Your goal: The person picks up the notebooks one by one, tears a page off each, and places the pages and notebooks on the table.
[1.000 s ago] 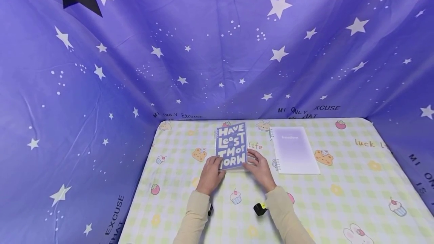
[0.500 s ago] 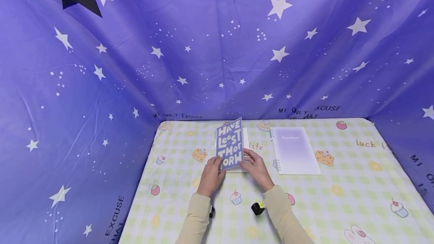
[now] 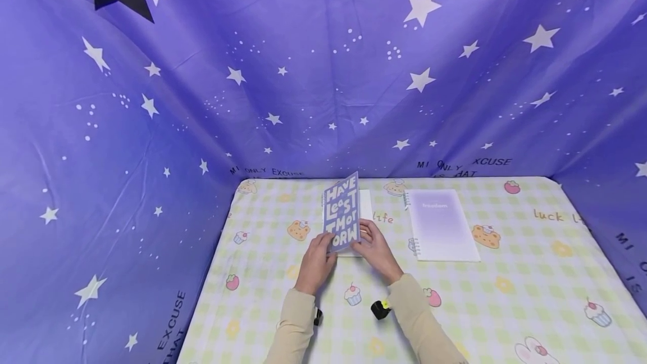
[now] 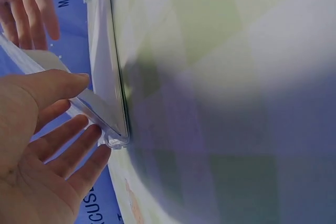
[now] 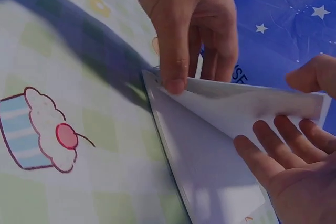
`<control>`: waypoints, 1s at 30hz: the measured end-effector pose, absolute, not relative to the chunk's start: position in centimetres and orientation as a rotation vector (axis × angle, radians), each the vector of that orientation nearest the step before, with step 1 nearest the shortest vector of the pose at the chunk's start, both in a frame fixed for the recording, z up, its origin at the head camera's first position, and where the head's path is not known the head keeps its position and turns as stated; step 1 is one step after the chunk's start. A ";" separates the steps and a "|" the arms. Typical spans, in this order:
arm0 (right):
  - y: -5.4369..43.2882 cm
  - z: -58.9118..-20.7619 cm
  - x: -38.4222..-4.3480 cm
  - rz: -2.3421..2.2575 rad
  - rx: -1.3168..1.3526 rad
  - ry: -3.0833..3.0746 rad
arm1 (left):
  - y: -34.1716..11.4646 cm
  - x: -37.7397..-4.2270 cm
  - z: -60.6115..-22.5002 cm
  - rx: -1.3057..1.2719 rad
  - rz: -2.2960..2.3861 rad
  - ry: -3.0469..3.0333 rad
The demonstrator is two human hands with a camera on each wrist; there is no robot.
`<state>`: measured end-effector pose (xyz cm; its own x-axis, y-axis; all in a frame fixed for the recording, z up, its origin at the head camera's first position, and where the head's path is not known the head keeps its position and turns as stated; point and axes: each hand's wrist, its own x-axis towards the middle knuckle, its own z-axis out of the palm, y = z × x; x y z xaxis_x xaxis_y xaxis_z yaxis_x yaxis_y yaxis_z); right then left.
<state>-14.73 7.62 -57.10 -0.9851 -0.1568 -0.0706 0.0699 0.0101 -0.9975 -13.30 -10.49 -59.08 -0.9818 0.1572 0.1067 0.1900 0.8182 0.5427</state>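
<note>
A spiral notebook (image 3: 342, 213) with a blue cover and big white lettering lies in the middle of the table in the head view. Its cover is raised at the right side, baring a white page (image 3: 365, 204) below. My left hand (image 3: 315, 262) holds the lower left corner by the binding, thumb over the cover and fingers against the coil edge, as the left wrist view shows. The right hand (image 3: 378, 251) pinches the cover's free edge, thumb on the front and fingers (image 5: 278, 140) behind. White inner sheets (image 5: 210, 177) show in the right wrist view.
A second spiral notebook (image 3: 441, 228), pale purple, lies closed to the right. The table wears a green-checked cloth (image 3: 510, 313) with cartoon prints. Purple star-patterned fabric (image 3: 323, 72) hangs behind and at both sides. A black wrist device (image 3: 380, 309) shows by the right sleeve.
The right hand has moved slightly left, lifting the blue cover's right edge higher, so more of the white page shows. The left hand has stayed at the notebook's lower left corner.
</note>
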 end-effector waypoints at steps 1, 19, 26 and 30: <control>7.5 -57.1 -14.8 -2.101 -0.088 2.105 | -10.5 -13.3 -59.1 -0.281 -0.893 -2.939; 5.7 -56.7 -15.4 -2.183 -0.324 2.011 | -10.6 -13.1 -57.8 -0.362 -0.965 -2.785; 5.0 -56.4 -15.4 -2.230 -0.416 1.926 | -11.0 -12.9 -57.1 -0.411 -1.064 -2.687; 4.6 -57.0 -15.7 -2.209 -0.448 1.945 | -11.2 -12.7 -56.4 -0.419 -1.184 -2.649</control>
